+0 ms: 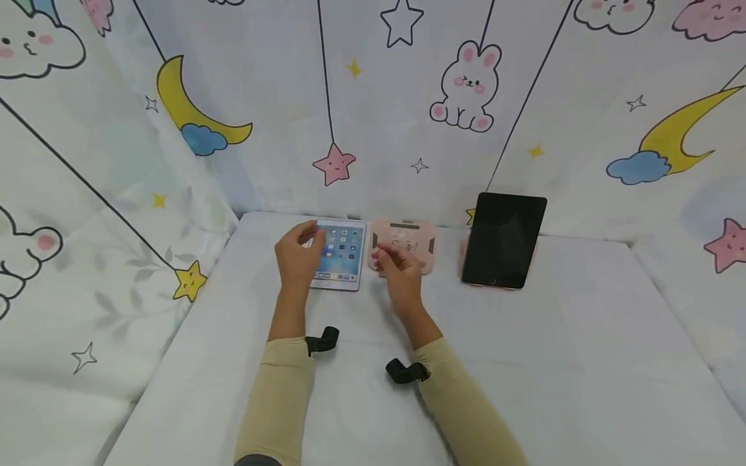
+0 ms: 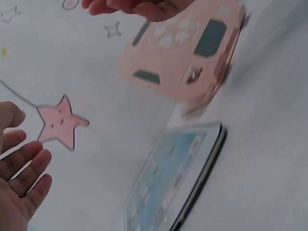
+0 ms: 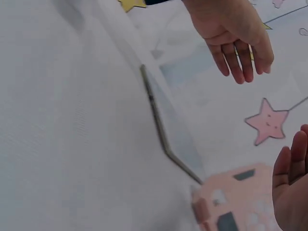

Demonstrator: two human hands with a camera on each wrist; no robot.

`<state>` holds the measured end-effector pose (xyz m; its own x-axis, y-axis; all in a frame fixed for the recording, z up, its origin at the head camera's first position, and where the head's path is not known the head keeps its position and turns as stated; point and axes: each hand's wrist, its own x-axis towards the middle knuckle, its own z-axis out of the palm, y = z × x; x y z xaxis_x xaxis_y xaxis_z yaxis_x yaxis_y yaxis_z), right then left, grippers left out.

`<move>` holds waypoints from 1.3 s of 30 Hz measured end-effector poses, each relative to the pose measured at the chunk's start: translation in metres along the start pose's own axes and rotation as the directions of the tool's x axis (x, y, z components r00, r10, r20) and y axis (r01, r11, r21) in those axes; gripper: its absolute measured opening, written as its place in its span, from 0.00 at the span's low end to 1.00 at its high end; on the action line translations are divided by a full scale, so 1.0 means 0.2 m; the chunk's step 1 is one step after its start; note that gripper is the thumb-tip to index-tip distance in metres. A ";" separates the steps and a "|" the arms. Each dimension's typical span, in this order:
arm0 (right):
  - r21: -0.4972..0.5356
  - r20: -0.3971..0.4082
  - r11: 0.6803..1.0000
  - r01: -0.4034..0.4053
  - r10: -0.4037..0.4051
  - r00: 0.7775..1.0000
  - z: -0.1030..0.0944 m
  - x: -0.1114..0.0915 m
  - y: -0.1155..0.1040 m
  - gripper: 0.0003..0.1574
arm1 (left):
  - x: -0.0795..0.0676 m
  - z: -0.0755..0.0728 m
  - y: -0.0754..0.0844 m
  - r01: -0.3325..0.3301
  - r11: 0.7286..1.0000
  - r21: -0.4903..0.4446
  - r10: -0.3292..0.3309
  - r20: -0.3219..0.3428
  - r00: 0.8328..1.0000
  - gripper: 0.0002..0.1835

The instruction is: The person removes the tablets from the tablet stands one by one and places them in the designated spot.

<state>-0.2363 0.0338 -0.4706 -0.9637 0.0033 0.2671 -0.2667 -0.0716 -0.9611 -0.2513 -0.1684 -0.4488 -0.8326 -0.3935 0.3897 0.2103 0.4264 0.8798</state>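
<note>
A white-framed tablet (image 1: 345, 251) with a lit screen of app icons lies on the white table. My left hand (image 1: 297, 255) hovers over its left side, fingers loosely bent and holding nothing. To the tablet's right is a pink tablet stand (image 1: 408, 236) with a cartoon face and dark pads, some of it hidden behind my right hand (image 1: 402, 275). That hand is raised in front of the stand, its fingers relaxed and empty. In the right wrist view the tablet (image 3: 156, 120) appears nearly edge-on, with my left hand (image 3: 236, 36) above it.
A second tablet (image 1: 504, 239) with a black, dark screen leans tilted at the back right, a pink edge showing behind it. White cloth (image 1: 553, 362) covers the table. A cartoon-printed curtain (image 1: 373, 116) hangs behind and along the sides.
</note>
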 end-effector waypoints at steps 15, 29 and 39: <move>-0.001 -0.303 0.977 0.214 -0.205 0.931 -0.70 0.22 -0.32 0.25 | -0.21 0.56 0.48 -0.223 0.947 -0.229 0.243 0.065 0.968 0.17; -0.183 -0.520 0.969 -0.166 0.048 0.853 -1.22 0.10 -0.09 0.23 | -0.49 1.03 0.46 0.178 0.949 -0.262 -0.075 0.359 0.930 0.19; -0.357 -0.511 0.886 -0.296 0.080 0.856 -1.33 0.02 0.04 0.24 | -0.63 1.17 0.41 0.251 0.937 -0.243 -0.133 0.417 0.899 0.20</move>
<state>-0.2472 0.2983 -0.4963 -0.8545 0.5063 0.1162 0.0430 0.2919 -0.9555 -0.2486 0.1068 -0.4891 -0.9902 -0.0709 0.1203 0.1127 0.1028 0.9883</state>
